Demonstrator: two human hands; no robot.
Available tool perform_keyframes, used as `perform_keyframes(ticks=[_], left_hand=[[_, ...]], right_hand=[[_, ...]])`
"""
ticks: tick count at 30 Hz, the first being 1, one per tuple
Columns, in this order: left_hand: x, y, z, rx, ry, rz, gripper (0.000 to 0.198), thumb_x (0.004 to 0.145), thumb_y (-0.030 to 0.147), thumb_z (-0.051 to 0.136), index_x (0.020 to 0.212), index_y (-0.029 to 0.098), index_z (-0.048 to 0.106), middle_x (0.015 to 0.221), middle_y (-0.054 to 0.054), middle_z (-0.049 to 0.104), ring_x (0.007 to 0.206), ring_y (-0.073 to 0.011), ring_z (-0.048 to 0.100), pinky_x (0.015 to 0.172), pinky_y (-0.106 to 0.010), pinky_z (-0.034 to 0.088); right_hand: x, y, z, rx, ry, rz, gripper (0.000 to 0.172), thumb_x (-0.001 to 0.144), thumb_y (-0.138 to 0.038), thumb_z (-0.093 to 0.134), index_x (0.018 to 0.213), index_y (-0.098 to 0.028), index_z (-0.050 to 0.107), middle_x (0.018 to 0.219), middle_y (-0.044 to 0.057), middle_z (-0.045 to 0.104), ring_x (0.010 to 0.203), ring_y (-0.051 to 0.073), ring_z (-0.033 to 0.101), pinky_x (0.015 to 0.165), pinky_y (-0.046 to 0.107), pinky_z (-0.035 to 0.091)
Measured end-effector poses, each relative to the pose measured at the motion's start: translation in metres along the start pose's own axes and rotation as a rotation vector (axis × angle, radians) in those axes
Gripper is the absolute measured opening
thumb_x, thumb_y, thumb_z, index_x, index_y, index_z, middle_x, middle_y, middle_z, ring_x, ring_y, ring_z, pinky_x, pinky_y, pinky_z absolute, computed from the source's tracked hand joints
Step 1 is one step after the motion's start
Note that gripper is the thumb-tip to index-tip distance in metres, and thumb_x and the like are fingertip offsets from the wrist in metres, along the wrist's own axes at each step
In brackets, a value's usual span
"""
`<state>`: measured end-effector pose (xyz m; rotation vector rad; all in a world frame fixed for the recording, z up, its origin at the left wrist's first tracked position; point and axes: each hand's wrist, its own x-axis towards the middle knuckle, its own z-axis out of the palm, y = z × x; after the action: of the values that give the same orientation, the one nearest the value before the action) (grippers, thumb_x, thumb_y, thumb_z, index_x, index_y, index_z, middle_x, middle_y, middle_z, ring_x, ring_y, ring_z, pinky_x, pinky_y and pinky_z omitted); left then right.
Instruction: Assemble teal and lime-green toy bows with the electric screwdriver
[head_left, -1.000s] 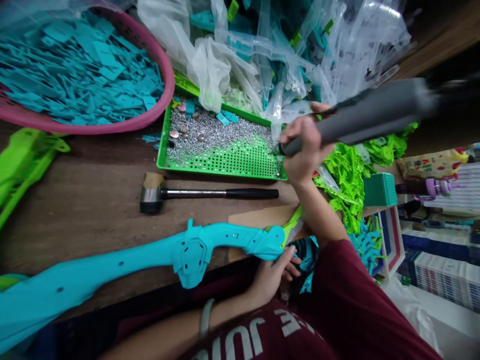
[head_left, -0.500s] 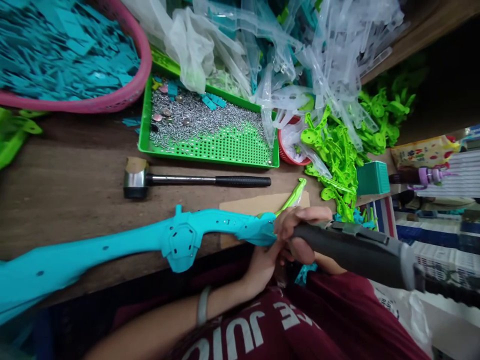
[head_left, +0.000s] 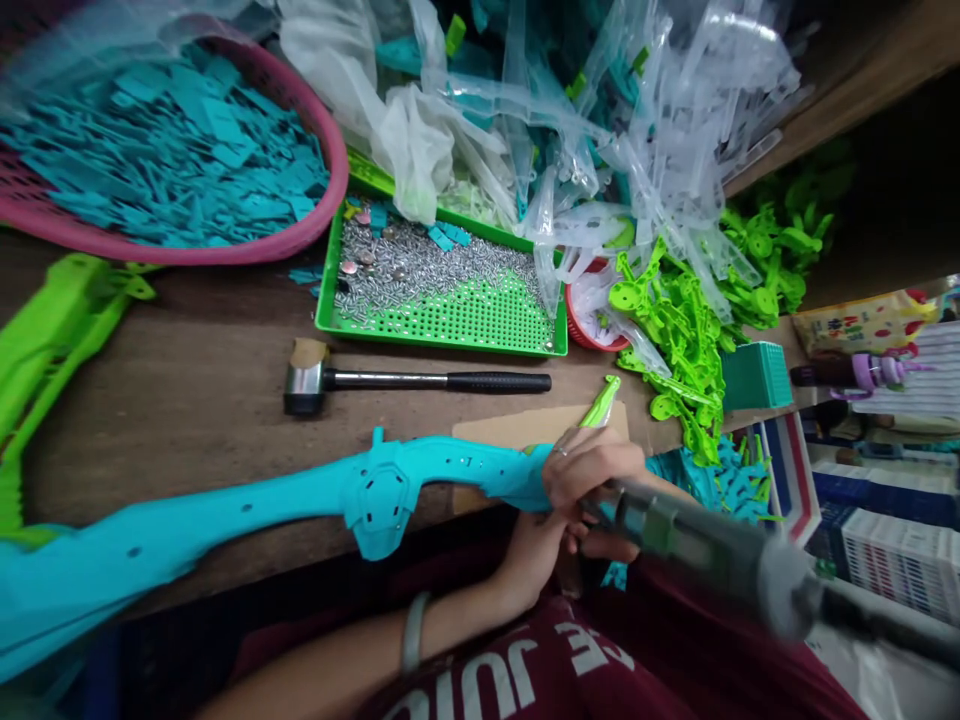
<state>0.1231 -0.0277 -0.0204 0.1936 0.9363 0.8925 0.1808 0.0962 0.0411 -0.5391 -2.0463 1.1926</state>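
A long blue plastic toy gun body (head_left: 292, 495) lies across the table's near edge. My left hand (head_left: 531, 562), below a grey wristband, is closed around its right end. Just above and overlapping it, my right hand (head_left: 596, 465) grips a dark electric screwdriver (head_left: 690, 545), blurred, whose cord end points off to the right. The tool's tip is hidden behind my fingers. Behind my right hand, a slim light-green plastic piece (head_left: 602, 402) lies on a sheet of cardboard (head_left: 495, 430).
A mallet (head_left: 442, 382) lies before a green tray (head_left: 442, 340) of screws. Far left is a pink basket (head_left: 339, 165) of blue parts, with green gun shells (head_left: 56, 330) below it. Clear plastic bags (head_left: 420, 140) and green parts (head_left: 675, 330) crowd the back and right.
The view has shifted, so the table's things appear farther right and lower. The screwdriver's rear end has swung lower. Both hands stay together at the right end of the blue body.
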Motion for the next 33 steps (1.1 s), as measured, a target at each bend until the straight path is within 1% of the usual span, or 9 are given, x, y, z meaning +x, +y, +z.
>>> perform_keyframes(ticks=[2,3,5,8,11,15,24,29,33], left_hand=[[0.0,0.0,0.001,-0.013,-0.035,-0.039,0.052,0.074,0.069,0.066,0.076,0.017,0.065,0.068,-0.006,0.071,0.054,-0.0165,0.06,0.049,-0.028,0.041],[0.0,-0.001,0.002,-0.023,-0.047,-0.057,0.056,0.073,0.071,0.067,0.083,0.015,0.067,0.073,-0.008,0.073,0.054,-0.0159,0.062,0.049,-0.027,0.04],[0.001,-0.002,0.001,-0.041,-0.06,-0.091,0.065,0.07,0.074,0.068,0.093,0.013,0.067,0.08,-0.011,0.075,0.056,-0.0149,0.063,0.049,-0.025,0.039],[0.003,-0.003,-0.001,-0.062,-0.077,-0.142,0.074,0.065,0.079,0.07,0.095,0.012,0.067,0.081,-0.01,0.075,0.055,-0.0134,0.063,0.05,-0.024,0.039],[0.005,-0.002,-0.003,-0.079,-0.09,-0.181,0.078,0.06,0.081,0.072,0.095,0.012,0.068,0.079,-0.008,0.074,0.056,-0.0125,0.063,0.051,-0.023,0.039],[0.005,0.002,-0.005,-0.1,-0.109,-0.223,0.081,0.058,0.082,0.073,0.097,0.012,0.068,0.079,-0.006,0.073,0.058,-0.012,0.063,0.051,-0.023,0.039],[0.005,0.0,-0.006,-0.074,-0.105,-0.213,0.079,0.06,0.082,0.071,0.098,0.012,0.069,0.082,-0.008,0.074,0.058,-0.012,0.062,0.052,-0.023,0.04],[0.005,0.0,-0.004,-0.001,-0.086,-0.128,0.07,0.067,0.077,0.069,0.094,0.012,0.069,0.083,-0.01,0.075,0.057,-0.013,0.062,0.053,-0.024,0.04],[0.003,0.002,-0.002,0.05,-0.067,-0.057,0.058,0.073,0.071,0.068,0.083,0.014,0.07,0.08,-0.01,0.075,0.054,-0.0128,0.06,0.051,-0.025,0.039]], right_hand=[[0.036,0.008,-0.008,0.216,-0.03,-0.065,0.024,0.089,-0.052,0.063,0.085,-0.029,0.058,0.05,-0.01,0.055,0.038,0.008,0.054,0.04,0.019,0.047],[0.057,0.017,-0.011,0.22,0.095,-0.077,0.025,0.088,-0.054,0.063,0.09,-0.03,0.058,0.05,-0.01,0.053,0.038,0.009,0.052,0.04,0.021,0.048],[0.097,0.046,-0.015,0.061,0.529,-0.089,0.033,0.085,-0.059,0.062,0.102,-0.032,0.054,0.052,-0.01,0.045,0.041,0.012,0.049,0.044,0.026,0.048],[0.14,0.095,-0.017,-0.082,0.782,0.01,0.042,0.086,-0.063,0.054,0.111,-0.03,0.05,0.062,-0.006,0.044,0.048,0.013,0.051,0.055,0.033,0.052],[0.152,0.127,-0.016,-0.104,0.775,0.057,0.042,0.087,-0.062,0.051,0.114,-0.029,0.048,0.065,-0.006,0.043,0.049,0.012,0.05,0.056,0.032,0.051],[0.146,0.137,-0.016,-0.116,0.724,0.015,0.047,0.085,-0.066,0.053,0.113,-0.028,0.049,0.065,-0.006,0.043,0.049,0.012,0.053,0.055,0.031,0.051],[0.146,0.131,-0.015,-0.038,0.743,-0.026,0.041,0.084,-0.059,0.061,0.106,-0.027,0.049,0.064,-0.008,0.049,0.049,0.01,0.057,0.054,0.028,0.048],[0.151,0.133,-0.015,-0.039,0.739,0.011,0.044,0.08,-0.062,0.063,0.1,-0.025,0.051,0.058,-0.009,0.051,0.048,0.011,0.056,0.056,0.03,0.049],[0.149,0.105,-0.013,-0.05,0.802,-0.029,0.041,0.08,-0.059,0.064,0.102,-0.027,0.051,0.059,-0.009,0.051,0.049,0.011,0.056,0.055,0.03,0.048]])
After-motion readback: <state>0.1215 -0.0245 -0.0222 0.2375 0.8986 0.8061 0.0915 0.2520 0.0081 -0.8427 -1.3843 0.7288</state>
